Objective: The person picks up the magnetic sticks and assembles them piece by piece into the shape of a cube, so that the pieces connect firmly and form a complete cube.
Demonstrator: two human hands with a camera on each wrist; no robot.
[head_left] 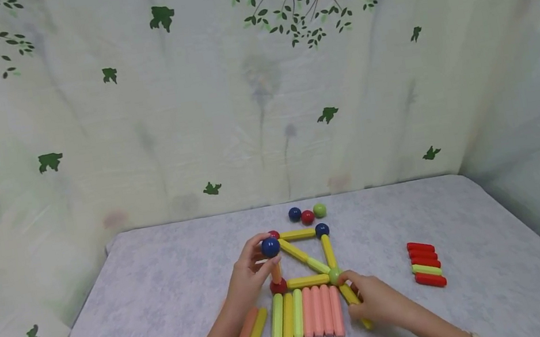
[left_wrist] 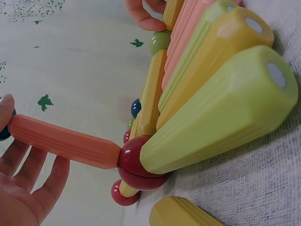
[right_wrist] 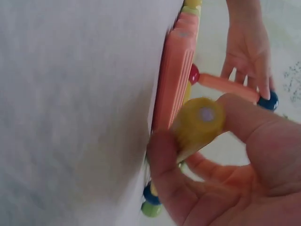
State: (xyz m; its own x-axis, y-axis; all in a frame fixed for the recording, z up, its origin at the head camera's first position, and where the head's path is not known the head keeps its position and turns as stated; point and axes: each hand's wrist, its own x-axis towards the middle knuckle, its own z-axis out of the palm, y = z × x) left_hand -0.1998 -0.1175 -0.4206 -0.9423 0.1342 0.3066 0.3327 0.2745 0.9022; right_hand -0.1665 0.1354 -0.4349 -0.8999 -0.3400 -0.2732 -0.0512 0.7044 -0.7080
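Observation:
My left hand (head_left: 246,277) pinches a dark blue ball (head_left: 270,247) at the top of an orange magnetic stick (left_wrist: 66,142). That stick rises from a red ball (left_wrist: 141,162) at the near left corner of a flat frame of sticks and balls. With thumb and fingers, my right hand (head_left: 380,300) grips a yellow magnetic stick (right_wrist: 200,120). Its far end meets the light green ball (head_left: 335,275) at the frame's near right corner. Yellow sticks (head_left: 308,281) form the frame's sides, and a yellow and light green diagonal (head_left: 309,258) crosses it.
A row of pink, yellow and light green sticks (head_left: 321,312) lies right before the frame. Blue, red and green balls (head_left: 307,217) sit behind it. Red sticks and a light green one (head_left: 427,269) lie to the right. An orange and a yellow stick (head_left: 255,334) lie beside my left forearm.

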